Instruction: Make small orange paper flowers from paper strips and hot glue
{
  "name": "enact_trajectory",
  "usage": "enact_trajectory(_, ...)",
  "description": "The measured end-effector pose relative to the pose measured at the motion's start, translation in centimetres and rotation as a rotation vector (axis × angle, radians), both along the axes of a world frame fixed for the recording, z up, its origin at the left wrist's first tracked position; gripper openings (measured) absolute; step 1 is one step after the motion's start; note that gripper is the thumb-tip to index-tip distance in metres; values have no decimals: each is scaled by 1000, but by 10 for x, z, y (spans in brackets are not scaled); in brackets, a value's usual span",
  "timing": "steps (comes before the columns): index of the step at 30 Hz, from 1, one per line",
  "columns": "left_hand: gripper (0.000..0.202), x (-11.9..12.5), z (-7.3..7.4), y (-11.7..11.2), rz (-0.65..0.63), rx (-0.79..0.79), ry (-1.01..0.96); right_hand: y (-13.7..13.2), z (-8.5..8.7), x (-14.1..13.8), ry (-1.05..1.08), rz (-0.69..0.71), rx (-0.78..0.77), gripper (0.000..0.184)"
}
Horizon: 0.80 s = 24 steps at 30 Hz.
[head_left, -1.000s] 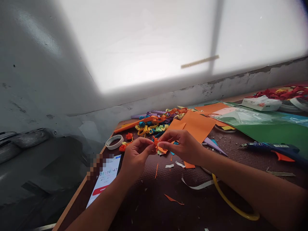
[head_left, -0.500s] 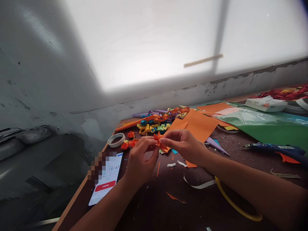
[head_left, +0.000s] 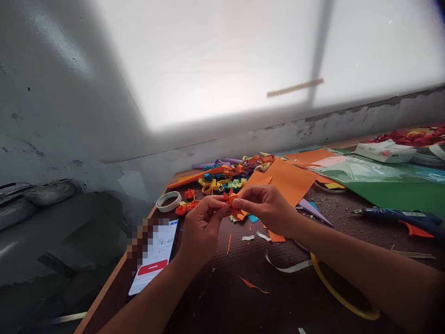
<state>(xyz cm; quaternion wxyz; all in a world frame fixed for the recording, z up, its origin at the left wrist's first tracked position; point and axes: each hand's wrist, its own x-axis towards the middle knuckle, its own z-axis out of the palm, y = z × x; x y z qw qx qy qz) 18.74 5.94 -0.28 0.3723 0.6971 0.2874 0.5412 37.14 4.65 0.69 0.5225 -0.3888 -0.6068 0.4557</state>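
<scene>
Both hands meet over the middle of a dark brown table (head_left: 243, 297). My left hand (head_left: 201, 227) pinches a small spiky orange paper piece (head_left: 231, 199) with thumb and fingertips. From the other side my right hand (head_left: 267, 206) pinches the same piece with curled fingers. Just beyond the hands lie orange paper sheets (head_left: 285, 178) and a heap of small curled paper shapes (head_left: 222, 178) in several colours. Small red-orange paper rosettes (head_left: 184, 206) sit left of my left hand.
A phone (head_left: 155, 257) with a lit timer lies at the table's left edge, a tape roll (head_left: 168, 201) behind it. A blue glue gun (head_left: 399, 218), green sheets (head_left: 392, 185) and a tissue pack (head_left: 382, 150) are on the right. A yellow ring (head_left: 342, 299) and paper scraps lie under my right forearm.
Both hands have drawn slightly closer together and a little upward, turning the orange paper piece between the fingertips. The view has shifted slightly left.
</scene>
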Motion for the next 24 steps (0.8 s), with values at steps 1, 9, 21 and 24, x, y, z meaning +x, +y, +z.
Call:
enact_trajectory(1,8,0,0,0,-17,-15,-15,0,0,0,0,-9,8,41)
enact_trajectory(9,7,-2,-2,-1,81,95,79,1,-3,0,51,-20,34,36)
enact_trajectory(21,12,-5,6,1,188,81,107,-4,-3,5,-321,-92,418,11)
enact_trajectory(24,15,-3,6,0,205,67,150,-6,-3,5,-409,-107,508,7)
